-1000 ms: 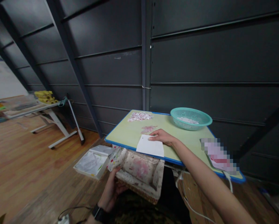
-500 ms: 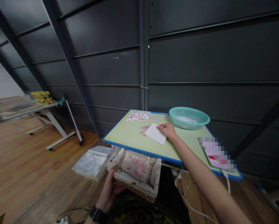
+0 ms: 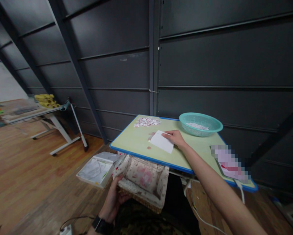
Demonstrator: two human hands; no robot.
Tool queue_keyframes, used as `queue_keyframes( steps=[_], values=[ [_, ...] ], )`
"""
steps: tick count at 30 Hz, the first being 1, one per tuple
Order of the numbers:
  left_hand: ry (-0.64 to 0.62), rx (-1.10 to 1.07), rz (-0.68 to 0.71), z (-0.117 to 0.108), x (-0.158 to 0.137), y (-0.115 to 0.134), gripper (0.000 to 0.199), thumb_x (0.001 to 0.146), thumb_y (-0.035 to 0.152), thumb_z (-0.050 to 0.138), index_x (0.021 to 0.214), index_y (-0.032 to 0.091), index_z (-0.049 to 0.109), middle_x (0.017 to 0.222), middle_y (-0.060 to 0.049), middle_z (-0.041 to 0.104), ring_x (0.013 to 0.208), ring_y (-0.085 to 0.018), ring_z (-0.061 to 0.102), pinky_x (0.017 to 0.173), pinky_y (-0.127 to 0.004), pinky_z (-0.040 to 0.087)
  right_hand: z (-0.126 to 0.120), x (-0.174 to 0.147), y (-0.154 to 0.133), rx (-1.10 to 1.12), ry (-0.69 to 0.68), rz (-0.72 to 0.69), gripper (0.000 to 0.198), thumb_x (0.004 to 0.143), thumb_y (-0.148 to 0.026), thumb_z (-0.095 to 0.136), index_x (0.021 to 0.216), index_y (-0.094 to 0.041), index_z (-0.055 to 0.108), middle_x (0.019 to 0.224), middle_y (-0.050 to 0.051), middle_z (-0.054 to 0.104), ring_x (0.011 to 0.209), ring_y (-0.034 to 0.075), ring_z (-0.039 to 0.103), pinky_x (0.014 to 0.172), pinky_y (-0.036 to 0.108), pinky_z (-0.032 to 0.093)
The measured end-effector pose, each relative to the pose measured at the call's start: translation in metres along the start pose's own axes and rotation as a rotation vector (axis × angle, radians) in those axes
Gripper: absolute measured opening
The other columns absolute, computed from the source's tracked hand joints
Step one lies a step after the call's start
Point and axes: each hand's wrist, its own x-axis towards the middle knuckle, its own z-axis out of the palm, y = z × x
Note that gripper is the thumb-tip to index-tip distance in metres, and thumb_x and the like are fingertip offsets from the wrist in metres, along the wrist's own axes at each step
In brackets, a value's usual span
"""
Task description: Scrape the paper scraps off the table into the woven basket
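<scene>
My right hand (image 3: 176, 137) pinches a white card (image 3: 162, 142) by its upper right edge, low over the yellow-green tabletop (image 3: 129, 138). Reddish-brown stains show on the top beside the card. My left hand (image 3: 115, 197) grips the near left rim of a lined wicker basket (image 3: 143, 178), tilted below the table's front edge. Its pale lining has brown specks and a pink patch. Toward the table's back left lies a pile of small white and reddish pieces (image 3: 147, 122). A teal plastic basin (image 3: 200, 124) at the back right holds more white pieces.
A blurred-out flat device (image 3: 231, 166) with a white cable lies at the table's right end. On the floor at left is an open white box (image 3: 94, 171). Further left stands a wheeled table (image 3: 38, 112) with yellow items (image 3: 47, 100). Dark panels (image 3: 112, 65) rise behind.
The card has shifted slightly in my right hand's pinch and exposes another stain spot on the tabletop. My left hand keeps its hold on the basket. The view has shifted slightly.
</scene>
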Motion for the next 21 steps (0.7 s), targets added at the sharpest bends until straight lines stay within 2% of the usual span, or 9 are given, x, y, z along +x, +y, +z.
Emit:
queue_keyframes(
  steps=[5,10,12,17,21],
  values=[
    [0.003,0.051,0.001,-0.001,-0.001,-0.001,0.038,0.083,0.037,0.061,0.114,0.015,0.056,0.066,-0.002,0.066,0.056,-0.020,0.065,0.061,-0.036,0.059,0.003,-0.003,-0.004,0.029,-0.133,-0.029,0.053,0.065,-0.048,0.074,0.102,-0.010,0.077,0.076,0.007,0.074,0.052,0.013,0.053,0.046,0.022,0.035],
    [-0.014,0.044,0.034,-0.003,0.000,-0.003,0.038,0.084,0.037,0.060,0.116,0.017,0.055,0.070,-0.003,0.067,0.056,-0.020,0.066,0.060,-0.036,0.059,-0.003,0.000,-0.004,-0.040,0.061,-0.012,0.043,0.066,-0.041,0.070,0.092,-0.009,0.079,0.076,0.010,0.074,0.056,0.016,0.058,0.046,0.023,0.037],
    [-0.004,0.043,0.037,-0.003,0.001,-0.003,0.038,0.084,0.037,0.059,0.116,0.017,0.054,0.070,-0.002,0.066,0.056,-0.019,0.065,0.059,-0.037,0.059,-0.004,-0.001,-0.004,-0.079,0.065,-0.020,0.040,0.065,-0.040,0.070,0.090,-0.010,0.079,0.076,0.010,0.074,0.058,0.017,0.058,0.047,0.023,0.037],
    [-0.024,0.045,0.037,-0.004,0.002,-0.003,0.033,0.083,0.037,0.061,0.108,0.017,0.055,0.072,-0.002,0.065,0.058,-0.019,0.065,0.061,-0.036,0.059,0.006,-0.010,-0.012,-0.040,-0.167,-0.092,0.042,0.065,-0.046,0.075,0.089,-0.011,0.077,0.081,0.008,0.073,0.060,0.015,0.057,0.050,0.023,0.038],
    [-0.004,0.044,0.006,-0.003,0.002,-0.002,0.031,0.084,0.037,0.060,0.106,0.017,0.055,0.070,-0.002,0.064,0.058,-0.020,0.065,0.063,-0.037,0.059,0.013,-0.020,-0.021,0.019,-0.339,-0.056,0.046,0.066,-0.048,0.077,0.092,-0.011,0.076,0.077,0.007,0.071,0.059,0.013,0.056,0.051,0.022,0.038]
  ],
)
